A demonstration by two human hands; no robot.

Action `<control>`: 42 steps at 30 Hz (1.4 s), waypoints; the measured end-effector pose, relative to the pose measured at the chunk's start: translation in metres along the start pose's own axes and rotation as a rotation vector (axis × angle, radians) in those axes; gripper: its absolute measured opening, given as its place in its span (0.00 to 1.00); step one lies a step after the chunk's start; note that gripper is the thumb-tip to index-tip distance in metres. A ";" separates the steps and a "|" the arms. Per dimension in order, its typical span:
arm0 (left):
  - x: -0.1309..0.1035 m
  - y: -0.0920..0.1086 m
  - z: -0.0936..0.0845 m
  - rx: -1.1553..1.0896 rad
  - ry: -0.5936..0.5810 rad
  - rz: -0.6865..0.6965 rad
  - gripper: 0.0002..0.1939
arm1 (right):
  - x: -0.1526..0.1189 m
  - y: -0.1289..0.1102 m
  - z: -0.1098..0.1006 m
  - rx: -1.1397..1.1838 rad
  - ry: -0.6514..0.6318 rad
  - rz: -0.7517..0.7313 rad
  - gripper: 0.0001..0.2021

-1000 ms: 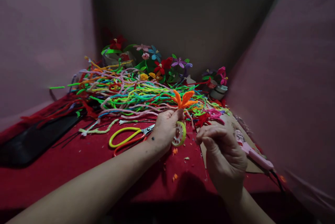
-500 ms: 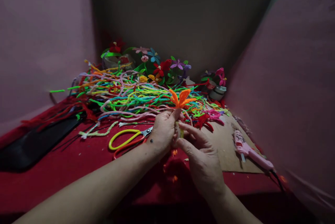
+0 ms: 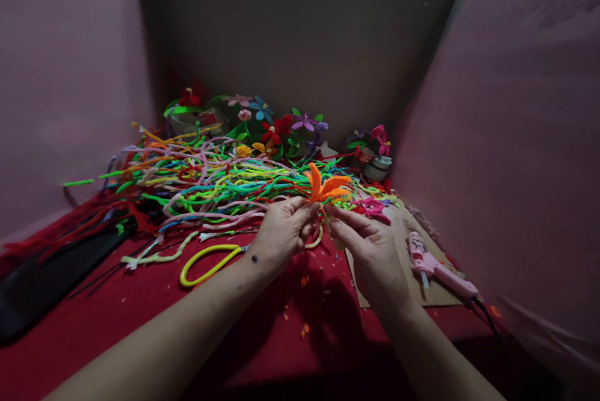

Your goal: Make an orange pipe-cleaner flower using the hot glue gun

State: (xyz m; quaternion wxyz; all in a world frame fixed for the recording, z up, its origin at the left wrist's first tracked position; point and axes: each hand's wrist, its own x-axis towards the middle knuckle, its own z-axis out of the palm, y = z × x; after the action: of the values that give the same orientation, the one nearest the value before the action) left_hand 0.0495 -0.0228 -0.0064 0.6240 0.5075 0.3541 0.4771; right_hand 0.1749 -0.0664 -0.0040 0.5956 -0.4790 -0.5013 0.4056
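Markings: dark print on the head of the pink glue gun [image 3: 438, 267], right of the right hand [image 3: 370, 251], too small to read; red patch on a pale container [image 3: 210, 118], well beyond the left hand [image 3: 281, 229], too dim to make out. Specimen: orange flower [image 3: 327, 187], upright at the tip of the left hand and just above the right fingertips; fuzzy texture, pointed petals, at least 3 distinguishable, 1 standing nearly straight up and the others fanned toward the right hand; colour bright and even. Left hand: thumb and index finger pinching the flower at its base, remaining fingers curled. Right hand: thumb and index drawn close together just beside that base, other fingers loosely bent; cannot tell what, if anything, is gripped there. Between the 2 hands, just below the flower, a pale yellow curved edge [image 3: 317, 240] shows, mostly hidden. Left of the left hand: scissors [image 3: 209, 267] with 1 yellow loop visible, blades covered by the hand; farther left, a flat black object [image 3: 56, 273]. Beyond both hands: a tangled heap of multicoloured fuzzy stems [image 3: 210, 185], then a row of flowers [image 3: 276, 129] in red, pink, blue, purple and orange. Beyond the right hand, a small jar [image 3: 377, 168]. The glue gun rests on cardboard [image 3: 405, 288]. Below the hands, orange clippings [image 3: 305, 330] lie on red cloth [image 3: 117, 310].
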 end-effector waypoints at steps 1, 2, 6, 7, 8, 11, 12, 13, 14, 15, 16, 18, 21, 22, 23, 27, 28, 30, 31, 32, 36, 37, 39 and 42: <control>0.000 -0.001 0.001 0.000 -0.008 -0.006 0.15 | 0.001 0.001 0.000 -0.009 0.000 -0.002 0.12; -0.001 -0.002 0.002 -0.002 -0.017 -0.013 0.14 | 0.001 0.003 0.001 -0.021 -0.001 -0.006 0.12; -0.001 -0.006 0.002 -0.009 -0.044 -0.026 0.13 | 0.002 0.007 0.002 -0.080 0.002 -0.045 0.13; -0.001 -0.006 0.002 -0.005 -0.053 -0.022 0.12 | 0.002 0.008 0.002 -0.096 0.003 -0.052 0.13; -0.001 -0.007 0.002 -0.002 -0.062 -0.016 0.12 | 0.003 0.008 0.002 -0.116 0.004 -0.055 0.13; 0.000 -0.009 0.001 0.003 -0.085 -0.006 0.12 | 0.003 0.009 0.001 -0.199 0.005 -0.080 0.13; 0.001 -0.009 0.001 0.004 -0.091 -0.003 0.12 | 0.004 0.009 0.001 -0.229 0.006 -0.098 0.13; 0.001 -0.010 0.002 0.011 -0.096 0.002 0.12 | 0.004 0.010 0.001 -0.252 0.006 -0.117 0.13; 0.001 -0.010 0.002 0.025 -0.096 0.010 0.12 | 0.004 0.010 0.001 -0.268 0.006 -0.134 0.13; 0.001 -0.010 0.002 0.046 -0.088 0.021 0.13 | 0.004 0.011 0.001 -0.279 0.005 -0.147 0.12; 0.001 -0.010 0.003 0.074 -0.075 0.041 0.13 | 0.004 0.011 0.001 -0.285 0.001 -0.157 0.12; 0.002 -0.011 0.003 0.149 -0.036 0.115 0.15 | 0.004 0.012 0.002 -0.289 0.000 -0.174 0.11; 0.002 -0.012 0.003 0.258 0.010 0.246 0.15 | 0.004 0.012 0.004 -0.271 0.000 -0.174 0.11; 0.002 -0.012 0.002 0.274 0.016 0.255 0.15 | 0.004 0.011 0.004 -0.257 -0.004 -0.166 0.11; 0.001 -0.011 0.002 0.272 0.018 0.237 0.14 | 0.004 0.011 0.004 -0.238 -0.012 -0.154 0.12; 0.000 -0.009 0.002 0.133 -0.039 0.101 0.15 | 0.008 0.010 0.002 -0.111 -0.062 -0.091 0.12; 0.000 -0.008 0.003 0.091 -0.059 0.080 0.16 | 0.009 0.009 0.001 -0.084 -0.080 -0.080 0.12; -0.001 -0.008 0.003 0.014 -0.098 0.047 0.16 | 0.011 0.009 -0.001 -0.069 -0.100 -0.073 0.12; -0.001 -0.007 0.004 -0.016 -0.116 0.031 0.16 | 0.013 0.009 -0.001 -0.072 -0.095 -0.070 0.12; -0.002 -0.007 0.005 -0.037 -0.131 0.015 0.16 | 0.014 0.010 -0.002 -0.071 -0.084 -0.064 0.12; -0.005 -0.005 0.007 -0.075 -0.162 -0.029 0.15 | 0.015 0.010 0.000 0.131 -0.116 0.011 0.10; -0.006 -0.004 0.007 -0.087 -0.167 -0.037 0.14 | 0.015 0.010 0.001 0.210 -0.148 0.037 0.09; -0.007 -0.002 0.007 -0.120 -0.191 -0.055 0.14 | 0.016 0.012 0.003 0.328 -0.192 0.080 0.08; -0.008 -0.001 0.006 -0.142 -0.237 -0.088 0.13 | 0.019 0.019 0.005 0.426 -0.212 0.133 0.08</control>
State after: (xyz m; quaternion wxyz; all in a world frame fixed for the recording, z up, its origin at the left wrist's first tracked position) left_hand 0.0530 -0.0318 -0.0058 0.7161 0.4990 0.2651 0.4098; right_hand 0.1732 -0.0431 -0.0180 0.5993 -0.3294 -0.4313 0.5885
